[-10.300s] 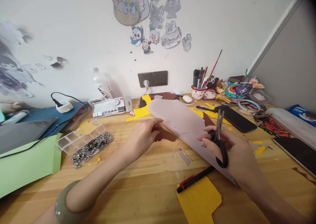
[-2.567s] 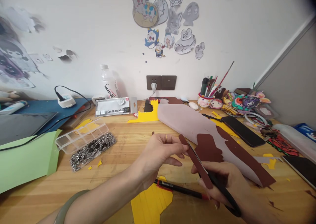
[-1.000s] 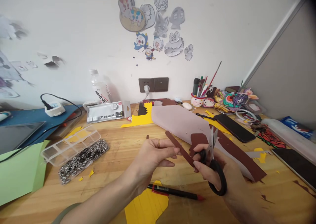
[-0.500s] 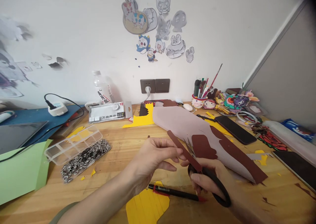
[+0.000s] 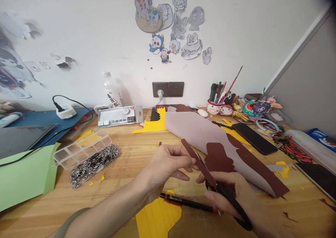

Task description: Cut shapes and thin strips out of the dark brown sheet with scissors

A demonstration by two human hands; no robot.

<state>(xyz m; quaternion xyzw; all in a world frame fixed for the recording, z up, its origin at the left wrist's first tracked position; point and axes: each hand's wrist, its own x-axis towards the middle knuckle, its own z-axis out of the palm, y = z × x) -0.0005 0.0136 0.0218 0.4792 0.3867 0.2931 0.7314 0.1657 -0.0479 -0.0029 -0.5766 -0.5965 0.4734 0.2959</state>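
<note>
My left hand [image 5: 168, 162] pinches a narrow brown paper strip [image 5: 199, 166] near its upper end, a ring on one finger. My right hand [image 5: 231, 196] grips black-handled scissors [image 5: 231, 201], and their blades run along the strip's right edge. Behind the strip lies a large sheet [image 5: 204, 133], pale pink on one face and brown on the other, curled over the wooden desk [image 5: 126, 175]. Under my hands lie a black and red pen [image 5: 187, 203] and a yellow paper piece [image 5: 157, 218].
A clear compartment box [image 5: 81, 148] and a pile of metal rings [image 5: 93, 161] sit at left, beside green paper [image 5: 25, 176]. A phone [image 5: 254, 138], pen cup [image 5: 214, 106], stickers and a tablet [image 5: 319, 175] lie at right. A water bottle [image 5: 111, 91] stands by the wall.
Half a second ago the scissors sat a little higher on the strip; now my right hand is lower and nearer me. A second ago the blades pointed up, open.
</note>
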